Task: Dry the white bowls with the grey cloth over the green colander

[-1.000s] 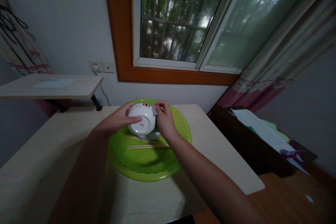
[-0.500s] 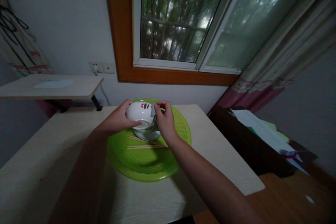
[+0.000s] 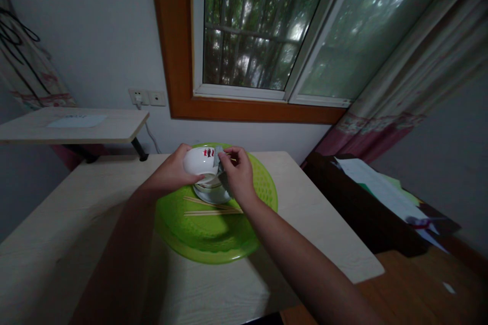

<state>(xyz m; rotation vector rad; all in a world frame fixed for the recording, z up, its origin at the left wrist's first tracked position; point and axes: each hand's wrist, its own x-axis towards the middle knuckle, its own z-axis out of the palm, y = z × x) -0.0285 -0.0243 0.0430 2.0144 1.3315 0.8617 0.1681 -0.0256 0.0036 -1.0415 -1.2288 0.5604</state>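
My left hand grips a white bowl with red marks on its side, holding it tilted above a green plastic basin. My right hand is closed on a small grey cloth pressed against the bowl's right side. Under the held bowl, another white bowl rests in the basin. A pair of wooden chopsticks lies across the basin in front of it.
The basin sits on a light wooden table below a window. A small side table stands at the left with a paper on it. A dark cabinet with papers is at the right.
My left hand has turned the bowl from its underside facing me to nearly sideways. My right hand with the cloth has shifted slightly left along the bowl.
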